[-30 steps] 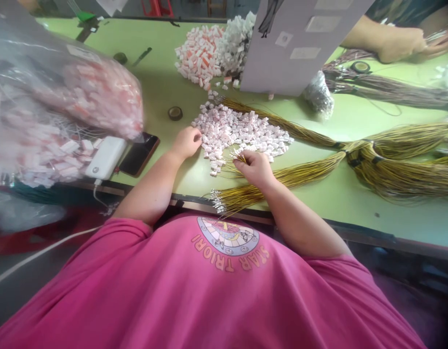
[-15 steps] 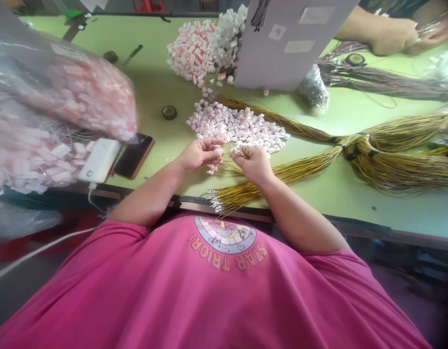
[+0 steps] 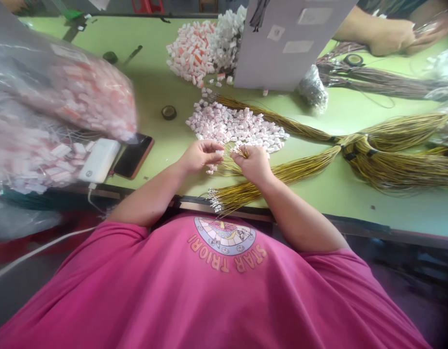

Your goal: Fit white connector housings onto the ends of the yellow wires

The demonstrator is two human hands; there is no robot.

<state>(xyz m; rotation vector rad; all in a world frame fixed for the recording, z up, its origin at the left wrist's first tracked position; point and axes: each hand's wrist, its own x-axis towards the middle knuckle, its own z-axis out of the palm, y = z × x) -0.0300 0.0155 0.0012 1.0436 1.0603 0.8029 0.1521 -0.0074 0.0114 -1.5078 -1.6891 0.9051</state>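
Note:
Between the thumb and fingers of my left hand is a small white connector housing. My right hand is closed around several thin yellow and black wires, whose ends point toward the left hand. The two hands are a short gap apart, at the near edge of a pile of white connector housings. Below the right hand lies a bundle of yellow and black wires with silvery terminals at its ends. Whether a wire enters the held housing is too small to tell.
Bags of pinkish-white connectors, a white power bank and a phone are at the left. A tape roll lies beyond my left hand. Behind the pile stands a grey panel. Another person's hands work at the upper right.
My left hand has left the pile's left edge and come right, close to the right hand, with a connector housing in its fingers. The right hand still holds the wires.

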